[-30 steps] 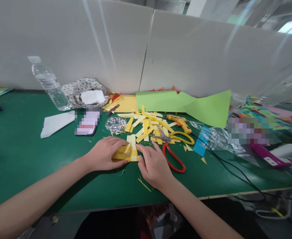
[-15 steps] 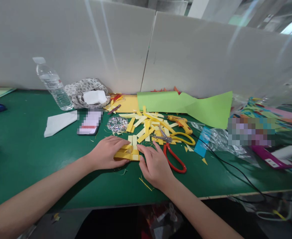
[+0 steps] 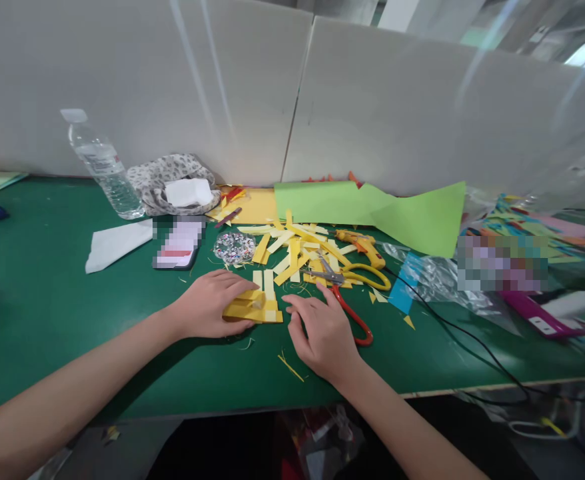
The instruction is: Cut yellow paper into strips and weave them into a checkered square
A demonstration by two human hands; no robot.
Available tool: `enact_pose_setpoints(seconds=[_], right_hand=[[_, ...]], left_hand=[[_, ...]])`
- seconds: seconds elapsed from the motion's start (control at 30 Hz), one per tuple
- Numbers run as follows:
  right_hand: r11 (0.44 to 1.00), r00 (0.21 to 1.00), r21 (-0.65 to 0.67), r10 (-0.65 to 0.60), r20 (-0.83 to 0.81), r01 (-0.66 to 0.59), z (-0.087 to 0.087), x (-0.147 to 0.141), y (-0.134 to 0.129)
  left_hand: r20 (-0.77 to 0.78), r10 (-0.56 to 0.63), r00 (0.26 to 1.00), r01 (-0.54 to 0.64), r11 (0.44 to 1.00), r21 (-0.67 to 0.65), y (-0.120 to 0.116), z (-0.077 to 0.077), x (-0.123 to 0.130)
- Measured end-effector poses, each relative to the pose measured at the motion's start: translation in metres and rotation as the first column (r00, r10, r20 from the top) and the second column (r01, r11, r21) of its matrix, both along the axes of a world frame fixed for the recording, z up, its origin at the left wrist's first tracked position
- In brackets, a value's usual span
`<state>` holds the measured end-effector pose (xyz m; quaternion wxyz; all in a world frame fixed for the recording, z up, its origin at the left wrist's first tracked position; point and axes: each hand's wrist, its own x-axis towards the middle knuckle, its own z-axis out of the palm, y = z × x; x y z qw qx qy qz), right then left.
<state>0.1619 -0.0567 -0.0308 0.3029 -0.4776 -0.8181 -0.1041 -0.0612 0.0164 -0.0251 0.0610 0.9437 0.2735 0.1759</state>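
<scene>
My left hand (image 3: pixel 211 303) is closed around the left end of several interlaced yellow paper strips (image 3: pixel 245 309), which lie low over the table. Two paler strips (image 3: pixel 269 285) stick out from the far side of this piece. Just right of it, my right hand (image 3: pixel 322 327) hovers near the table with its fingers apart and nothing in them. Beyond the right hand lie scissors (image 3: pixel 356 320) with one red and one yellow handle, partly hidden by that hand. A heap of loose yellow strips (image 3: pixel 292 250) spreads behind the hands.
A yellow glue gun (image 3: pixel 365 247) with a black cord (image 3: pixel 442 333) lies right of the heap. Left stand a tilted water bottle (image 3: pixel 103 167) and a phone (image 3: pixel 178 243). Green paper sheet (image 3: pixel 332 203) leans at the back wall. A bead-like ring (image 3: pixel 234 247) sits near the strips.
My right hand has let go of the strips' right end and drawn back slightly to the right. The left hand keeps its hold, shifted a little left.
</scene>
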Motion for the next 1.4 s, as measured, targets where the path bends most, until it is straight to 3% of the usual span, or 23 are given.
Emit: enact_pose_setpoints(seconds=[0.33,0.53,0.77,0.97,1.1,1.27,1.4], right_hand=[[0.994,0.995,-0.035,0.099,-0.03,-0.1,0.0009,-0.0065,-0.0051],[1.0,0.997,-0.009,0.005,-0.075,-0.006,-0.0009,-0.0034,-0.0035],[0.998,0.997,-0.016,0.062,-0.042,-0.062,-0.0046,-0.0067,-0.0036],[1.0,0.998,-0.001,0.007,-0.068,-0.007,0.0004,-0.0067,-0.005],[1.0,0.998,-0.004,0.002,-0.068,-0.002,-0.0002,-0.0067,-0.005],[0.998,0.998,-0.022,0.05,-0.033,-0.051,-0.0034,-0.0073,-0.0037],[0.999,0.999,-0.017,0.033,-0.041,-0.034,-0.0033,-0.0073,-0.0039]], left_hand=[[0.01,0.0,1.0,-0.001,1.0,0.009,0.0002,-0.0022,0.0011],[0.03,-0.008,1.0,0.008,1.0,0.025,-0.0003,-0.0018,0.0009],[0.022,-0.005,1.0,0.005,1.0,0.029,-0.0008,-0.0016,0.0015],[0.028,-0.023,0.999,0.021,0.998,0.063,-0.0013,-0.0022,0.0008],[0.062,-0.07,0.996,0.064,0.993,0.099,-0.0034,-0.0012,0.0005],[0.022,-0.222,0.975,0.217,0.967,0.137,-0.0055,-0.0018,0.0018],[0.037,-0.238,0.971,0.229,0.959,0.165,-0.0059,-0.0017,0.0021]])
